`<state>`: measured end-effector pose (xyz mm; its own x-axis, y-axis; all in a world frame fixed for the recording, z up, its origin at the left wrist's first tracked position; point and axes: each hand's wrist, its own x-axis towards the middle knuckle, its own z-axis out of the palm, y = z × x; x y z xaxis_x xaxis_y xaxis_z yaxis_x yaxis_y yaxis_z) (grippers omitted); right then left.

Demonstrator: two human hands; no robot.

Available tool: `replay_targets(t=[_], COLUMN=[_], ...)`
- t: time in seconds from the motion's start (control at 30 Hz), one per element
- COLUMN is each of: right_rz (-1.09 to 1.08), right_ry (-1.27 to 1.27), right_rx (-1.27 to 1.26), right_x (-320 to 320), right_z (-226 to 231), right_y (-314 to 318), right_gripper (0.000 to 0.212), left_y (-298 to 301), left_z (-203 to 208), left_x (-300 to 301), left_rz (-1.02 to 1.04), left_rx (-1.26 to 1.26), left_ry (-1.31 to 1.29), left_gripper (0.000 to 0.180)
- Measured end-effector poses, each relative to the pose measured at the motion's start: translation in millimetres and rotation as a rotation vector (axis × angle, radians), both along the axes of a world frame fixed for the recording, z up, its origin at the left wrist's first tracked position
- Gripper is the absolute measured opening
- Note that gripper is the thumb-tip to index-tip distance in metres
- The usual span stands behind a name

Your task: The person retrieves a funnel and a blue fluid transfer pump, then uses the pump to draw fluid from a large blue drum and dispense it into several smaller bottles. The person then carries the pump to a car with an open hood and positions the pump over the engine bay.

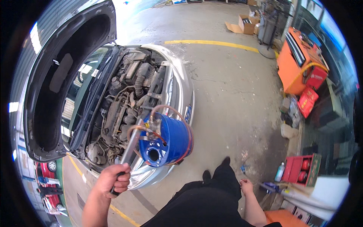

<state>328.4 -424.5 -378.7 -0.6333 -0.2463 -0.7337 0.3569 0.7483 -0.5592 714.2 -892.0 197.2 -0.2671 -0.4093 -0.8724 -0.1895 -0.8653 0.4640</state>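
My left hand (112, 178) is closed round the black grip of a silver metal handle (132, 145). This handle slants up to the fittings on a blue metal drum (172, 138), which has a round dark hole in its top and hoses looping about its valve. The drum hangs or stands in front of a silver car (181, 75), and what supports it is hidden. Under the raised hood (70, 72) the engine (124, 109) is exposed. My right hand (246, 186) hangs beside my right thigh with its fingers curled in, and I see nothing in it.
An orange tool cabinet (291, 72) stands at the right, with a red bag (307, 101) below it. Nearer are a clear bottle (280, 172) and a red box (293, 168). A cardboard box (247, 24) lies at the back. Another person (49, 190) is at the far left.
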Motion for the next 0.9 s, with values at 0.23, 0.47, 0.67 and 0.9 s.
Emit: replay_targets(t=[0.23,0.47,0.67,0.9], right_rz=[0.113,0.466,0.964,1.236], right_ry=[-0.213,-0.119,0.199,0.067], right_rx=[0.086,0.087,-0.092,-0.364], right_x=[-156,-354,-407,-277], right_z=[-35,5,84,184], right_y=[-216,-464,-742,-936], right_gripper=[0.022,0.029,0.041,0.041], left_y=[-113,-231,-291,-303], left_z=[31,29,16,11], left_x=[-90,-154,-181,-199], left_rz=[0.319,0.693,0.891,0.944], left_rx=[-0.095,-0.046,-0.053,-0.127], left_ry=[0.063,0.091,0.24,0.173], left_gripper=[0.026,0.024,0.024,0.033])
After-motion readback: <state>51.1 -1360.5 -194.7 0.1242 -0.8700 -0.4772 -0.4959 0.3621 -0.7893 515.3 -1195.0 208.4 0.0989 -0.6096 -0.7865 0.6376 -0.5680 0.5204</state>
